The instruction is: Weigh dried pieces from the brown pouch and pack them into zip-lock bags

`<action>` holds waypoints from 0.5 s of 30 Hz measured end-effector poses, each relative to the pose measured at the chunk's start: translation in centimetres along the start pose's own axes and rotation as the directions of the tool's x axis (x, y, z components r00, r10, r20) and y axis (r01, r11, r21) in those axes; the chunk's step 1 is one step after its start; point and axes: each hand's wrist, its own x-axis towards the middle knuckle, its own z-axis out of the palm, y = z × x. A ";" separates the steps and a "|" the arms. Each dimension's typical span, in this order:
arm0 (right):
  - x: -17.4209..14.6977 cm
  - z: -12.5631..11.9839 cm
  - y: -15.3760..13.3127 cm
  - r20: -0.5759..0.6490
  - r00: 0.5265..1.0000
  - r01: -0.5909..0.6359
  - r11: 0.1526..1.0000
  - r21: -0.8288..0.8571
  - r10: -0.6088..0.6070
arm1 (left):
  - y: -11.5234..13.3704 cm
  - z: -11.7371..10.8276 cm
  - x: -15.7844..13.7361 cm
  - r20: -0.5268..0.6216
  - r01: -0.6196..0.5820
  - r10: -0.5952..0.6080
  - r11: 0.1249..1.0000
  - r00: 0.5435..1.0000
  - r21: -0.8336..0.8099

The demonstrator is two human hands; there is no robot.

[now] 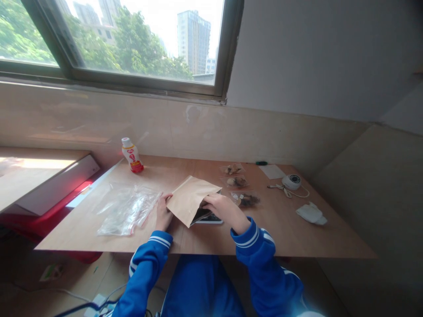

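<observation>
Person at the desk (280,237), blue sleeves, both hands on a brown paper bag (188,198). Bag is near the middle of the desk, tilted, mouth gaping toward the right, dark inside. Left hand (164,213): grip closed on the bag's left edge, fingertips along the paper. Right hand (226,210): fingers at the open mouth, partly hidden inside; can't tell from here if that grip is pinching anything. White-edged device (213,221) partly under the bag, mostly covered.

Right of the bag, three clear packets (235,181) of brownish pieces in a column, nearest one darkest. Left: clear plastic bags (124,211), spread flat, overlapping. Behind those, upright white-and-red bottle (132,156). Far right: white dome camera (291,181) with its cable, paper sheet (271,171) just beside, crumpled white tissue (311,214) nearer the person.
</observation>
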 end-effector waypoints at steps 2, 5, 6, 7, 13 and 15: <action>-0.1 0.1 0.1 -0.008 1.000 0.003 0.999 0.039 -0.002 | 0.1 0.0 0.0 -0.001 -0.010 0.010 1.000 1.000 -0.003; -0.2 0.4 0.2 -0.052 0.999 0.002 0.998 0.056 0.001 | -0.1 0.0 0.0 -0.001 -0.013 0.013 1.000 1.000 0.008; -0.2 0.5 0.2 -0.074 0.997 -0.005 0.998 0.055 0.009 | -0.2 0.0 0.0 0.003 -0.011 0.011 1.000 1.000 0.012; -0.2 0.5 0.2 -0.099 0.995 -0.013 0.998 0.057 0.018 | -0.3 0.1 0.0 0.007 -0.008 0.008 1.000 1.000 0.018; 0.1 0.7 0.9 -0.188 0.982 0.073 0.973 0.220 -0.031 | -1.1 0.3 0.1 -0.002 -0.035 0.035 0.997 0.999 0.062; 0.2 0.8 1.3 -0.219 0.975 0.102 0.951 0.292 -0.037 | -1.2 0.3 0.2 -0.004 -0.045 0.046 0.997 0.999 0.068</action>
